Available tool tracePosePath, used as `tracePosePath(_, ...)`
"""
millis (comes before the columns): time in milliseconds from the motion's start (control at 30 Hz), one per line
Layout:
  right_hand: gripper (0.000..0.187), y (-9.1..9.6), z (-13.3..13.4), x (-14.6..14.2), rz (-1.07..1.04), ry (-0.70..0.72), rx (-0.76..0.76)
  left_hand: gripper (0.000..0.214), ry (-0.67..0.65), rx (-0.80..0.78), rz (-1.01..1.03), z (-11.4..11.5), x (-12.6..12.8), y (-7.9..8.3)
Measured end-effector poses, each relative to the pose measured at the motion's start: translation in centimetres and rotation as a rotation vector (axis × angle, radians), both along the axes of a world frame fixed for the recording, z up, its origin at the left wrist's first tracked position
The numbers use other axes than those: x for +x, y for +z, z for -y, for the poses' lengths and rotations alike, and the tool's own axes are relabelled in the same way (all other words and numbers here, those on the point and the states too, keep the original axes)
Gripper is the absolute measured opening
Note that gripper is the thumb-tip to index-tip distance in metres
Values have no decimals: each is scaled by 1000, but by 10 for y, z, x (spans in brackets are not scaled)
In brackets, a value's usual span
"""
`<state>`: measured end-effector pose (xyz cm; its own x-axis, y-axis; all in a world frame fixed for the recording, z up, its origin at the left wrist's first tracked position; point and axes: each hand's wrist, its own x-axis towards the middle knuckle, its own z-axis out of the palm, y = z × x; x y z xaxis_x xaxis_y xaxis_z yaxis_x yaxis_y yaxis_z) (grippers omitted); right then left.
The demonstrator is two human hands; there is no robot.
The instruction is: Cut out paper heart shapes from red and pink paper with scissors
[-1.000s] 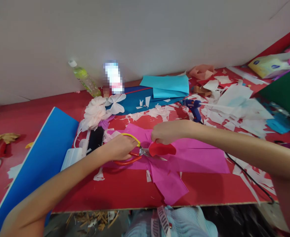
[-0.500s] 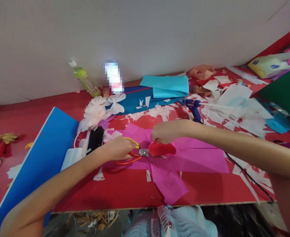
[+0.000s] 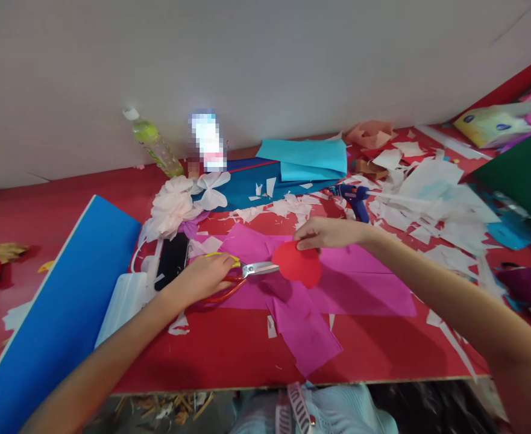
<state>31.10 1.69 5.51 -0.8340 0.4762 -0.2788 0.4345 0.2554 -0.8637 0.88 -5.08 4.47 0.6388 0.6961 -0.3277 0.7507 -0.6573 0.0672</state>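
Observation:
My left hand (image 3: 206,276) is closed round the handles of a pair of scissors (image 3: 257,269), one handle yellow and one red. Their blades point right, and the tips meet the left edge of a rounded piece of red paper (image 3: 298,265). Pinched at its upper right edge, that piece hangs from the fingers of my right hand (image 3: 314,234). Beneath both hands lie overlapping strips of magenta paper (image 3: 364,289) on the red tabletop (image 3: 229,355).
Left of my hands are a blue board (image 3: 61,307), a black phone (image 3: 173,259) and pale paper flowers (image 3: 175,205). Behind stand a green bottle (image 3: 157,144) and a lit screen (image 3: 208,141). A blue glue gun (image 3: 354,199) lies among white scraps (image 3: 428,199) at the right.
My right hand has shifted right and turned the red paper, so more of its face shows. The scissors have drawn back slightly left and rotated upward.

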Motion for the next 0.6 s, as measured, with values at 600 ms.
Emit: tracePosePath(600, 27, -58, 64, -28, -196, -426, -205, 32, 643, -591, 967, 17, 54, -40)
